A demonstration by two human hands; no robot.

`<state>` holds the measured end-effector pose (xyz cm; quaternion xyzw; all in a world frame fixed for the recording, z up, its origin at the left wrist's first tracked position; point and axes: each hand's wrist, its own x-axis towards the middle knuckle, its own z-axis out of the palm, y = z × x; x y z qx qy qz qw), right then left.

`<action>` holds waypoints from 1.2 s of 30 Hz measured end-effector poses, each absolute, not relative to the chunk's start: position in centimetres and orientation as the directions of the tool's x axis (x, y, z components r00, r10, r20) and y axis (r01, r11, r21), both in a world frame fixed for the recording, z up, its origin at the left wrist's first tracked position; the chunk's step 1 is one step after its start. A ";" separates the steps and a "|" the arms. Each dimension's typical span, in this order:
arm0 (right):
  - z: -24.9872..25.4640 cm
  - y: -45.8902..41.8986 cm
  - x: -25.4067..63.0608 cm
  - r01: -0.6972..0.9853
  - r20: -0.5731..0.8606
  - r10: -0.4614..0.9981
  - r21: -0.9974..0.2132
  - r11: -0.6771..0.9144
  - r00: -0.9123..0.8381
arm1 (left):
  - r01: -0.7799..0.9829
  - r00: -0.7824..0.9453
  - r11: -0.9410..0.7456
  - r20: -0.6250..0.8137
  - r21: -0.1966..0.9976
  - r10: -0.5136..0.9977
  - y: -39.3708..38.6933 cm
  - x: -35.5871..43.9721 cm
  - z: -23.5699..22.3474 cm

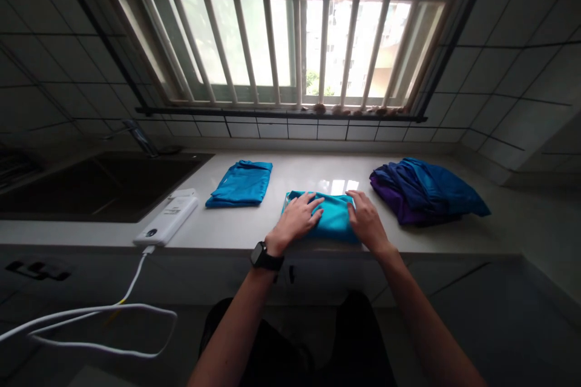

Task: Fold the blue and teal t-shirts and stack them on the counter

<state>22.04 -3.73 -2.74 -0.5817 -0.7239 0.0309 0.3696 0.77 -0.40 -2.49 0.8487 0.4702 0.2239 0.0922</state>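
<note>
At the far left, a dark sink [104,187] is set into the pale stone surface [499,236], with a faucet [140,136] rising behind it, dim against the tiled wall. Just right of the sink, a white power bank [166,221] lies at an angle near the front edge, and a white cable [91,329] runs from its near end over the edge and loops below. Next along, a folded blue garment [240,184] lies flat toward the back of the surface, apart from everything else. Near the middle and close to the front edge sits a teal garment [333,217], folded into a rough bundle. The left hand [295,221], with a black wristwatch [266,256] on its wrist, lies open and palm-down on the bundle's left half, its fingers spread across the top. The right hand [367,221] rests open against the bundle's right side, fingers lying over the cloth, and neither hand shows a clear pinch or grip. Just beyond the right hand, a loose heap of dark blue and purple clothing [422,193] sits on the surface, not touching the teal garment. Above all this, a barred window [272,30] spans the tiled wall behind the surface.
</note>
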 end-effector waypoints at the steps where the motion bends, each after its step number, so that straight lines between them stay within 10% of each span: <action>1: -3.0 -4.1 21.6 0.812 0.498 0.859 -0.450 0.372 -0.118 | 0.757 0.456 -0.528 0.266 0.385 0.849 -0.7 0.4 -3.2; 8: -5.7 -2.4 19.0 0.891 0.261 0.951 -0.374 0.256 -0.164 | 0.836 0.322 -0.372 0.188 0.402 0.928 -0.5 0.3 -4.7; 18: -7.4 -2.0 19.5 0.846 0.371 0.918 -0.527 0.086 0.138 | 0.871 0.133 -0.202 0.180 0.447 0.974 2.3 -1.8 -2.7; 23: -6.0 -1.4 19.0 0.695 0.426 0.895 -0.684 0.223 0.132 | 0.708 0.242 -0.316 0.203 0.631 0.949 1.4 -3.3 -0.6; 28: -3.1 -0.5 17.8 0.496 0.453 0.847 -0.823 0.279 0.276 | 0.518 -0.128 -0.210 0.318 0.829 0.940 3.4 -8.3 2.1; 31: -3.3 -1.5 16.9 0.435 0.413 0.891 -0.848 0.302 0.187 | 0.617 -0.467 0.110 0.250 0.780 0.848 5.4 -12.8 2.9; 36: -5.6 -4.4 15.5 0.438 0.427 0.904 -0.817 0.374 0.023 | 0.744 -0.528 0.434 0.048 0.509 0.848 6.4 -17.5 1.3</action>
